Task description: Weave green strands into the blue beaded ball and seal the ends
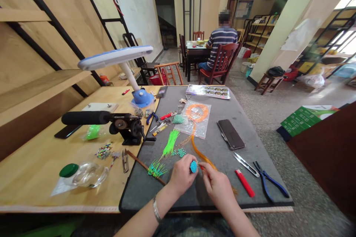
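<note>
My left hand (182,173) is closed around a small object whose round turquoise end (193,167) shows between the fingers. My right hand (218,183) pinches something tiny and reddish close beside it; the kind is too small to tell. Behind the hands runs a bundle of orange strands (198,149), passing under my right hand. Loose turquoise beads (181,152) lie just beyond my left hand. A fan of bright green strands (170,143) rests farther back, and green-and-blue-tipped strands (157,169) lie over a brown stick (141,162) to the left.
Right of the hands lie a dark phone (230,134), snips (246,164), a red lighter (244,183) and blue-handled pliers (271,182). An orange coil (197,112) sits in a plastic bag. A black crank device (128,127), lamp (141,97) and glass jar (90,174) stand left. A person sits far back.
</note>
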`<state>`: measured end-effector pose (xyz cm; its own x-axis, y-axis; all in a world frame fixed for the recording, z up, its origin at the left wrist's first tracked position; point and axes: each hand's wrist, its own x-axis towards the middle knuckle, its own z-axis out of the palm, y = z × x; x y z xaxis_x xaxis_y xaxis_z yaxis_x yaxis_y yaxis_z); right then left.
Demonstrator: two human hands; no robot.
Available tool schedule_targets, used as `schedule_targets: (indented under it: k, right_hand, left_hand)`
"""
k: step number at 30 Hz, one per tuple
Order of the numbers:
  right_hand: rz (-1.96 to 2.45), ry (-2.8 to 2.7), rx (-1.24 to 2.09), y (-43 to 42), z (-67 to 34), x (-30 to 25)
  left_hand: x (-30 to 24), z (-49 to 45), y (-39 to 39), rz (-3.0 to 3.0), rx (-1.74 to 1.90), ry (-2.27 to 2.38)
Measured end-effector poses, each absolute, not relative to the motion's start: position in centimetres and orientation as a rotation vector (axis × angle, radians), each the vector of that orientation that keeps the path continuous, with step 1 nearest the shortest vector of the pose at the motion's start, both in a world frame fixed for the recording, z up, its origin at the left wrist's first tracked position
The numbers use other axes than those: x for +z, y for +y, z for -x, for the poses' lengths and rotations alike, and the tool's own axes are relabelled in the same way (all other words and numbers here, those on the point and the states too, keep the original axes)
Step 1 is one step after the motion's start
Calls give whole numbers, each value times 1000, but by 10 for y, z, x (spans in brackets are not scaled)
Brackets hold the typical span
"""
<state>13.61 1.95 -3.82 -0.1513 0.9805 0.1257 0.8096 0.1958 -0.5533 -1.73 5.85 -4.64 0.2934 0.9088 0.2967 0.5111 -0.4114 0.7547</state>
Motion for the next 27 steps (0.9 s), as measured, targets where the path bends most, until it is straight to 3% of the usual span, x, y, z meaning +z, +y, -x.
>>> schedule_targets:
  k: [13, 27]
  right_hand:
    - [1591, -1834, 497, 17, -136, -50]
    - [1525, -1869, 554, 12, -143, -51]
  left_hand:
    - [-52, 10, 58, -1211, 981, 1105]
    - [-35, 5, 52, -948, 934, 1025]
